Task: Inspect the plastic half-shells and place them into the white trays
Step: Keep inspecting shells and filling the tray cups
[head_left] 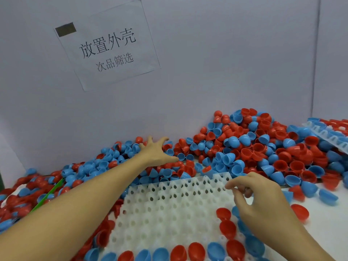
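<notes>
A big heap of red and blue plastic half-shells (244,147) lies along the back wall. A white tray (169,210) with rows of peaks sits in front of me. Several red and blue shells (195,250) stand on it along the near edge and the right side. My left hand (156,151) is stretched far out with fingers spread, lying on the shells at the back. My right hand (258,193) hovers over the tray's right part with fingers loosely curled and holds nothing that I can see.
A second white tray (327,136) filled with shells leans on the heap at the far right. A paper sign (107,46) hangs on the grey wall. A green strip (49,194) lies among shells at the left. Loose shells (301,211) dot the table right of the tray.
</notes>
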A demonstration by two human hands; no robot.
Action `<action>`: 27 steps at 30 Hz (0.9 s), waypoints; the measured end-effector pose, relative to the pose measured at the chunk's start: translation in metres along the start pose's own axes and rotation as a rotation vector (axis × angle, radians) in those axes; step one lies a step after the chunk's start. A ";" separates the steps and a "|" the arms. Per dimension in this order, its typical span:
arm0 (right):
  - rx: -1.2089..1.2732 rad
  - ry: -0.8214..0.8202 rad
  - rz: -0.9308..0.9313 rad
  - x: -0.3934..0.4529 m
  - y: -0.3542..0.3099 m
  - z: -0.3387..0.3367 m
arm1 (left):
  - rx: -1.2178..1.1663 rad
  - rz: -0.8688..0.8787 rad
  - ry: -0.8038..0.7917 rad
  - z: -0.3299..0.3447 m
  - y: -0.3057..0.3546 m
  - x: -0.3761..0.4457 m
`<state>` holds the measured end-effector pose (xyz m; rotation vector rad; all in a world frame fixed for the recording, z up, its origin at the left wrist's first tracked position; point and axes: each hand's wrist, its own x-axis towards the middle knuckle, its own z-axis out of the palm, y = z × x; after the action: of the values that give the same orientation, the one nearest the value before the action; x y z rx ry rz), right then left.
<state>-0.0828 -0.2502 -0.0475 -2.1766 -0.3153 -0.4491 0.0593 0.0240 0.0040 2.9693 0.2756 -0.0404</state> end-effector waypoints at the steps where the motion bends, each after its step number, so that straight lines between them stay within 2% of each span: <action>1: 0.005 -0.001 0.002 0.000 0.001 0.000 | 0.038 -0.037 -0.039 0.004 0.007 0.009; 4: 0.007 0.005 -0.007 0.001 0.002 0.000 | 0.152 -0.152 -0.125 0.016 0.020 0.029; 8: 0.025 0.035 -0.017 0.002 0.003 0.000 | 0.156 -0.254 -0.150 0.024 0.037 0.044; 14: 0.042 0.013 -0.001 0.001 0.003 -0.002 | -0.038 -0.281 0.039 0.046 0.039 0.046; 18: 0.040 0.008 0.002 0.001 0.004 -0.002 | -0.027 -0.254 0.089 0.049 0.037 0.042; 22: 0.042 0.013 -0.005 0.001 0.004 -0.002 | 0.003 -0.245 0.105 0.046 0.034 0.040; 27: 0.023 -0.002 -0.008 0.002 0.006 0.000 | -0.015 -0.315 0.079 0.048 0.044 0.044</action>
<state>-0.0792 -0.2535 -0.0507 -2.1543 -0.3287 -0.4462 0.1097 -0.0190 -0.0386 2.8862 0.7468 0.0409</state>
